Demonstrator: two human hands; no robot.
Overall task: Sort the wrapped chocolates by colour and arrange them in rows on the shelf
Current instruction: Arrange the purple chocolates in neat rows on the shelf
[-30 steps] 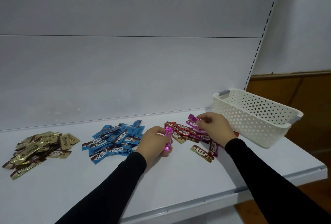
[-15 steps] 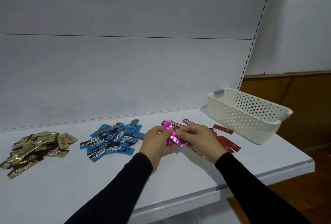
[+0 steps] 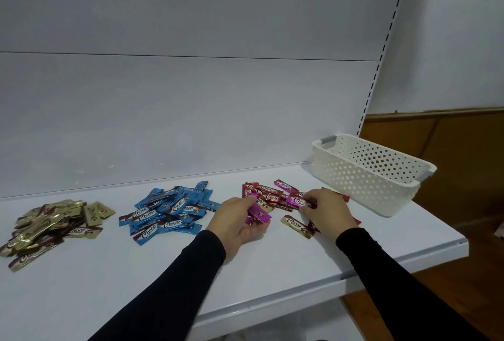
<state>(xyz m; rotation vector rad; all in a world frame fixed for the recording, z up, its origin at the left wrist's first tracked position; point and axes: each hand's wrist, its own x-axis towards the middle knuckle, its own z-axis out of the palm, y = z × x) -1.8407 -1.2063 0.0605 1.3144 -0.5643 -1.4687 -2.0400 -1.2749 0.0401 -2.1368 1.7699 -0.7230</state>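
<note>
Nearest me, the left hand [image 3: 240,222] curls its fingers round a few pink chocolates [image 3: 257,214] just above the white shelf [image 3: 272,272]. The right hand [image 3: 324,211] pinches another pink wrapper [image 3: 298,200] at the mixed red pile [image 3: 268,195]. Further left lie blue [image 3: 169,211] and gold [image 3: 51,225] heaps; the basket [image 3: 368,174] stands beyond.

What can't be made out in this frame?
- Basket contents: head view, its wall blocks the inside.
- Chocolates under the right hand: covered by it.
- How many pink chocolates the left hand holds: fingers hide them.
- Gold pile: cut by the left edge.
</note>
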